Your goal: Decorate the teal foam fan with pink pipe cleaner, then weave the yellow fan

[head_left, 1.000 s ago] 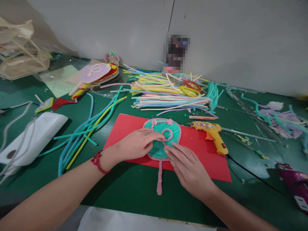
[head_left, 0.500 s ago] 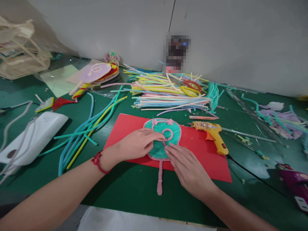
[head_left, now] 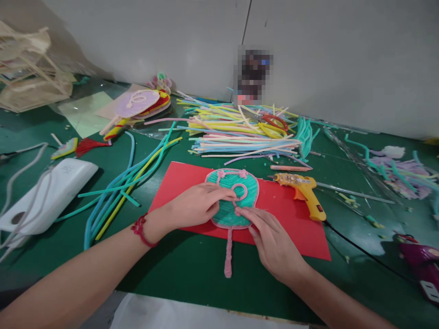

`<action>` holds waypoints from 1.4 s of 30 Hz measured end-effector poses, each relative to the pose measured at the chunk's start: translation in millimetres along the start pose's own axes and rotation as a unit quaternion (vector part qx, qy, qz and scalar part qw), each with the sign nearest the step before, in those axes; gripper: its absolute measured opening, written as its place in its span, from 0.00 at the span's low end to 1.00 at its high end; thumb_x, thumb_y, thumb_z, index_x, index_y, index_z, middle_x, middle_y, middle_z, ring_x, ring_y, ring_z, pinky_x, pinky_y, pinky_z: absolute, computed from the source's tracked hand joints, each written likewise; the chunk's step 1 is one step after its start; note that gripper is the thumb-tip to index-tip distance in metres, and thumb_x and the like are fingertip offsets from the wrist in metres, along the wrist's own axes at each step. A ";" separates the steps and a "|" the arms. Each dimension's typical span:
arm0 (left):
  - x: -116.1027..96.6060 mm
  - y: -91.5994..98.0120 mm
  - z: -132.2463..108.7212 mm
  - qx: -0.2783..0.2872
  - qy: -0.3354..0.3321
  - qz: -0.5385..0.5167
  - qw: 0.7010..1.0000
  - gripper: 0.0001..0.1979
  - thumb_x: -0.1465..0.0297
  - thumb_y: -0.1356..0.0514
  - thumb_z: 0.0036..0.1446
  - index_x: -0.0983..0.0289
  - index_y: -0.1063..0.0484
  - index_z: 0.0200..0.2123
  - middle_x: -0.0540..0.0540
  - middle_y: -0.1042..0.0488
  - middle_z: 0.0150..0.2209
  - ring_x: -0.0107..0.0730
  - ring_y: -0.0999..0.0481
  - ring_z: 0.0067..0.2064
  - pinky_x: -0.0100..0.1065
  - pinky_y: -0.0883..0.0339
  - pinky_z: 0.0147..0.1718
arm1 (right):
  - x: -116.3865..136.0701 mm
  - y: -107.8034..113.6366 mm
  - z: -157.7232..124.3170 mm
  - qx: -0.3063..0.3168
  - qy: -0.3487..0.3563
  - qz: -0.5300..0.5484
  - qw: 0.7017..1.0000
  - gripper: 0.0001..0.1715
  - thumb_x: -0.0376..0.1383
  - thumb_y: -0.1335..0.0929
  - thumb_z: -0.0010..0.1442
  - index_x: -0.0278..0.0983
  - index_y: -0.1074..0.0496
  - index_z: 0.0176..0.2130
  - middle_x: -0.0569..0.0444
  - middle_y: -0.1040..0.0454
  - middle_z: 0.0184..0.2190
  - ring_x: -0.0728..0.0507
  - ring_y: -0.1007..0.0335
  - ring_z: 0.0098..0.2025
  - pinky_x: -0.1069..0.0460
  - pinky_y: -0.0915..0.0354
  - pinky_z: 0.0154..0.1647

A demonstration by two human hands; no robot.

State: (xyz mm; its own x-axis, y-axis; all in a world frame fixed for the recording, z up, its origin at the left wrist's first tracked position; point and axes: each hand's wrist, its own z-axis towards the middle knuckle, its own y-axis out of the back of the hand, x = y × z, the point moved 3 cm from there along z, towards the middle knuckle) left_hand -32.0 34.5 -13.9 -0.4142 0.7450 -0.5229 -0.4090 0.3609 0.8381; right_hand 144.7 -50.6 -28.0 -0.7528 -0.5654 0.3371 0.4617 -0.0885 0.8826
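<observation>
A teal fan (head_left: 224,218) with a pink rim and a pink twisted handle (head_left: 228,256) lies on a red sheet (head_left: 281,205). Pink flowers and a pink ring (head_left: 244,188) decorate its face. My left hand (head_left: 199,204) comes over the fan from the left, thumb and forefinger pinched on a short pink pipe cleaner (head_left: 235,205) just below the ring. At the lower end of that piece, the fingertips of my right hand (head_left: 269,235) are pinched together too. The fingers hide part of the pink piece.
A yellow glue gun (head_left: 302,187) lies on the red sheet's right side. Behind are piled pipe cleaners (head_left: 240,137) and red-and-yellow scissors (head_left: 274,125). Loose pipe cleaners (head_left: 120,192) and a white power bank (head_left: 58,192) lie left; a purple device (head_left: 420,260) sits right.
My right hand has shifted slightly right, its fingers curling from flatter to more bent and uncovering more of the fan's lower face. My left hand stays almost in place.
</observation>
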 end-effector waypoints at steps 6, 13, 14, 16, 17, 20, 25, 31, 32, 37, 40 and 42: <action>0.4 -0.2 0.6 -0.002 0.000 -0.001 1.000 0.21 0.81 0.52 0.55 0.62 0.33 0.50 0.52 0.26 0.50 0.32 0.28 0.51 0.37 0.35 0.52 | 1.4 -1.3 -1.7 0.005 0.068 -0.056 0.996 0.20 0.23 0.41 0.61 0.31 0.35 0.52 0.47 0.29 0.52 0.42 0.37 0.56 0.46 0.35 0.52; -0.2 0.0 0.5 0.004 0.007 0.001 1.000 0.21 0.81 0.52 0.56 0.62 0.33 0.50 0.52 0.27 0.51 0.32 0.29 0.52 0.37 0.36 0.53 | 6.3 -5.5 -6.2 0.018 0.104 -0.123 0.987 0.21 0.22 0.40 0.58 0.32 0.32 0.50 0.49 0.32 0.56 0.38 0.39 0.57 0.44 0.38 0.53; -0.5 0.1 0.6 0.005 0.007 0.001 1.000 0.21 0.81 0.52 0.56 0.63 0.33 0.50 0.52 0.27 0.51 0.32 0.29 0.52 0.37 0.36 0.53 | 6.8 -6.3 -7.0 0.022 0.102 -0.129 0.986 0.21 0.23 0.40 0.58 0.33 0.32 0.50 0.49 0.33 0.56 0.38 0.39 0.57 0.43 0.39 0.53; -0.8 0.3 0.9 0.007 0.009 0.000 1.000 0.21 0.81 0.53 0.56 0.62 0.33 0.50 0.52 0.27 0.51 0.31 0.29 0.53 0.37 0.37 0.54 | 7.6 -7.9 -8.5 0.030 0.097 -0.140 0.985 0.21 0.25 0.39 0.59 0.34 0.32 0.52 0.49 0.33 0.57 0.38 0.40 0.58 0.43 0.40 0.54; -0.9 0.5 1.0 0.006 0.009 0.000 1.000 0.21 0.81 0.53 0.56 0.62 0.33 0.50 0.52 0.27 0.51 0.31 0.29 0.53 0.36 0.37 0.53 | 8.0 -8.5 -9.2 0.033 0.096 -0.144 0.984 0.22 0.25 0.38 0.59 0.34 0.33 0.52 0.49 0.34 0.57 0.37 0.40 0.58 0.43 0.40 0.54; -0.7 0.7 1.2 0.005 0.009 0.000 1.000 0.21 0.81 0.53 0.56 0.62 0.33 0.50 0.52 0.26 0.50 0.32 0.28 0.52 0.37 0.36 0.53 | 9.5 -8.8 -10.3 0.036 0.099 -0.154 0.982 0.22 0.27 0.38 0.59 0.35 0.33 0.53 0.50 0.34 0.57 0.37 0.40 0.58 0.43 0.41 0.53; 0.1 0.2 0.8 0.005 0.006 0.000 1.000 0.21 0.80 0.53 0.57 0.62 0.33 0.50 0.52 0.26 0.50 0.32 0.29 0.52 0.37 0.36 0.53 | 12.5 -7.7 -8.9 0.043 0.100 -0.170 0.979 0.23 0.26 0.40 0.59 0.35 0.33 0.54 0.50 0.34 0.57 0.37 0.40 0.58 0.43 0.41 0.52; 0.6 -0.4 1.4 0.003 0.007 -0.002 1.000 0.20 0.80 0.53 0.56 0.62 0.33 0.50 0.52 0.26 0.50 0.32 0.28 0.52 0.37 0.36 0.52 | 15.8 -7.7 -7.2 0.037 0.097 -0.183 0.978 0.24 0.26 0.40 0.59 0.36 0.33 0.54 0.49 0.33 0.56 0.37 0.39 0.57 0.43 0.40 0.51; 0.5 -0.3 1.5 0.002 0.006 -0.003 1.000 0.20 0.80 0.53 0.56 0.62 0.33 0.50 0.52 0.26 0.50 0.32 0.28 0.52 0.37 0.36 0.52 | 16.3 -7.7 -7.2 0.036 0.096 -0.186 0.977 0.24 0.26 0.40 0.59 0.36 0.33 0.54 0.49 0.33 0.56 0.37 0.39 0.57 0.43 0.40 0.51; 0.1 -0.4 1.4 0.006 0.006 0.001 1.000 0.21 0.81 0.53 0.56 0.62 0.33 0.50 0.52 0.26 0.50 0.31 0.29 0.52 0.37 0.36 0.53 | 15.9 -6.3 -6.6 0.035 0.094 -0.177 0.979 0.24 0.26 0.40 0.58 0.37 0.33 0.54 0.49 0.33 0.57 0.37 0.39 0.57 0.44 0.39 0.50; 0.2 -0.5 0.8 0.004 0.006 0.007 1.000 0.21 0.81 0.52 0.57 0.62 0.33 0.50 0.52 0.26 0.50 0.32 0.29 0.52 0.37 0.37 0.53 | 14.4 -6.2 -6.7 0.037 0.091 -0.166 0.981 0.24 0.26 0.41 0.59 0.38 0.33 0.54 0.50 0.33 0.57 0.38 0.39 0.57 0.44 0.39 0.50; 0.5 -0.7 0.5 0.001 0.004 0.008 1.000 0.21 0.81 0.52 0.56 0.62 0.33 0.50 0.52 0.26 0.50 0.32 0.29 0.52 0.37 0.37 0.53 | 14.2 -6.8 -7.0 0.038 0.088 -0.163 0.982 0.23 0.26 0.41 0.60 0.38 0.32 0.53 0.51 0.34 0.57 0.38 0.40 0.57 0.44 0.40 0.51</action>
State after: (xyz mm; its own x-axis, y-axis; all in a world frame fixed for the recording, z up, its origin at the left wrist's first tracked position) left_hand -31.5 34.9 -14.7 -0.4263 0.7464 -0.5110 -0.4005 0.3508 0.8465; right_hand 134.2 -63.7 -31.5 -0.7586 -0.6511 -0.0233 0.1683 -0.2303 0.9585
